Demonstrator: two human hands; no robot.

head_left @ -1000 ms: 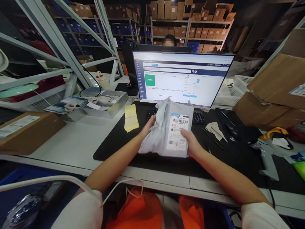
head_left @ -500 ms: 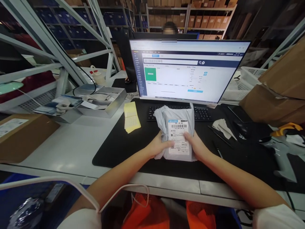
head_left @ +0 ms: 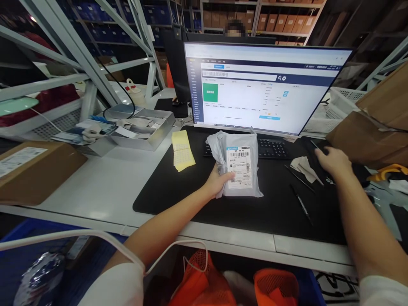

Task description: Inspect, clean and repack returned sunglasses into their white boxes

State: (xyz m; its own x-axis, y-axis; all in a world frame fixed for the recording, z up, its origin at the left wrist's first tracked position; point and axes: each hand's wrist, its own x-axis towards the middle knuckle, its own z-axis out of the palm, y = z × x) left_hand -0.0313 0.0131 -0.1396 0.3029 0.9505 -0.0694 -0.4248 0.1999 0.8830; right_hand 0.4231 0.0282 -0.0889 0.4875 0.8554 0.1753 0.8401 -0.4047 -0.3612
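A pen is lying by the front edge of the black mat, toward the right. Left hand is gripping a grey parcel by its left edge, about mid-mat. Right hand is near the back right corner, honestly can't tell if those fingers grip anything. Keyboard at the back edge, lit monitor behind.

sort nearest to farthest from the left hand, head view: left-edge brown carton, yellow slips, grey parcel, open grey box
1. Grey parcel, held in the left hand
2. Yellow slips, left of the parcel
3. Open grey box, left, beyond the slips
4. Brown carton, at the left edge
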